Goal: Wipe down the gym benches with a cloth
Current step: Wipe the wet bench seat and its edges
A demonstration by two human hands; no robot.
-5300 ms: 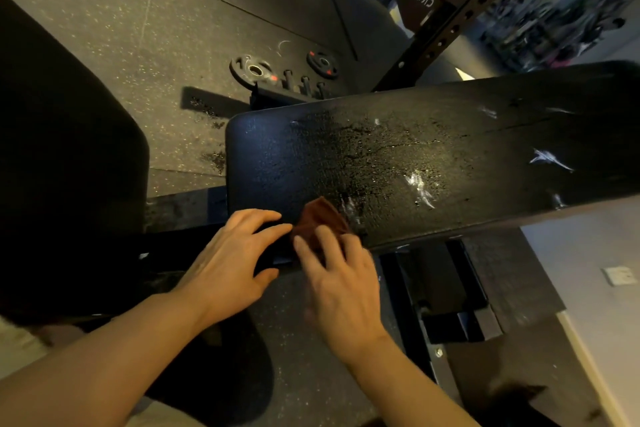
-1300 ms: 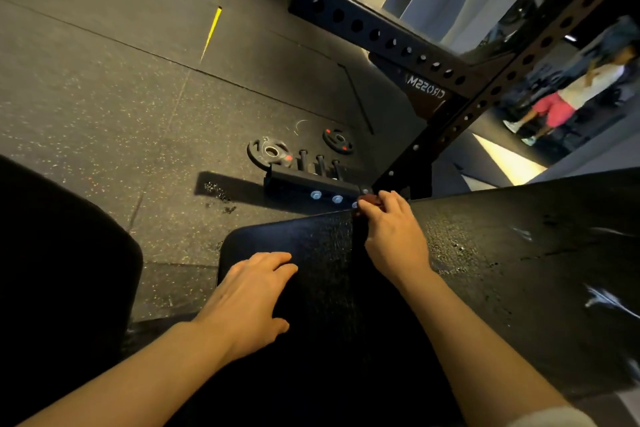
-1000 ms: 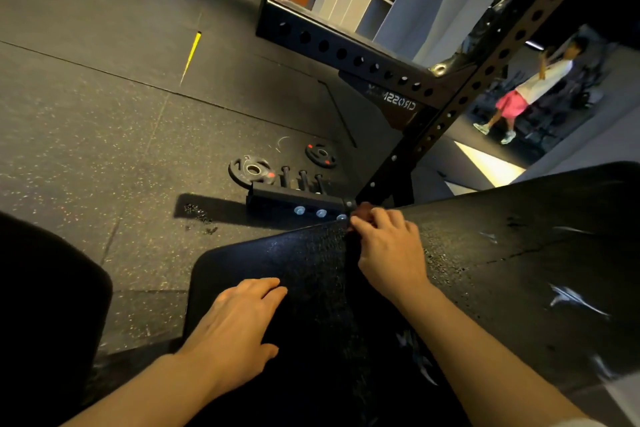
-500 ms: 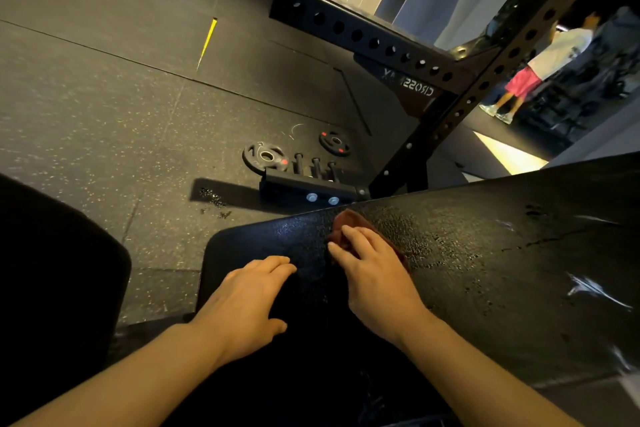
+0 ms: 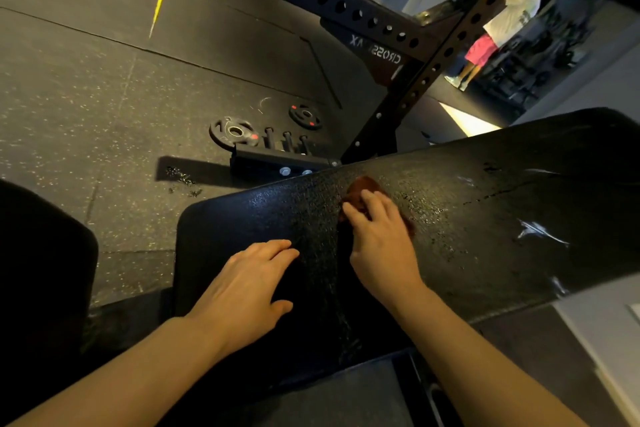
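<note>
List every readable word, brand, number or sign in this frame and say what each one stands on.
"CROSS", seen upside down, white letters on the gusset plate of the black power rack.
"AX", after a gap where letters are hidden or worn; the middle of the brand name cannot be read.
Weight plates on the floor: any numbers are too small to read.
Bench pad and cloth: no text.

Bench pad [image 5: 485, 204]: black, textured vinyl, flat, running from centre out to the right edge; rounded corner at its near-left end. Surface wet and shiny with droplets around the middle, cracked in places, a few pale scuffs or tears toward the right (exact kind unclear). Cloth [image 5: 360, 188]: small, reddish-brown, bunched up, lying on the pad near its far edge, mostly covered from the near side, only its far tip and right fringe showing.
</note>
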